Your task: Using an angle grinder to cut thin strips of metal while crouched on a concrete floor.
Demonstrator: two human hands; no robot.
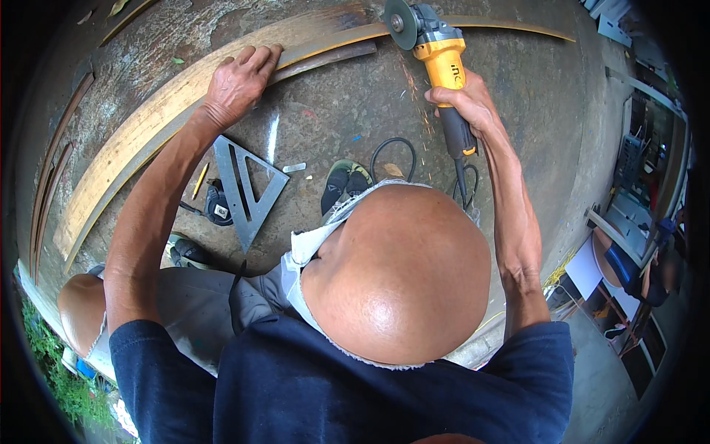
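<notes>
My right hand point(470, 103) is wrapped round the body of a yellow and black angle grinder point(444, 65). The cutting disc point(400, 24) meets the long narrow metal bar point(325, 46), and orange sparks point(416, 87) scatter toward my feet. With bent fingers, my left hand point(240, 80) grips the bar to the left of the disc and holds it down over a wide wooden plank point(140, 126); the thumb is hidden. A grey triangular speed square point(248, 185) lies on the ground below that hand, beside a black tape measure point(217, 203) and a yellow pencil point(200, 181).
The grinder's black cord point(396, 140) loops near my shoe point(346, 181). Thin rusty strips point(58, 177) lie at the far left of the concrete floor point(518, 96). Shelving and another person point(651, 277) are at the right edge. Green plants point(55, 362) grow at lower left.
</notes>
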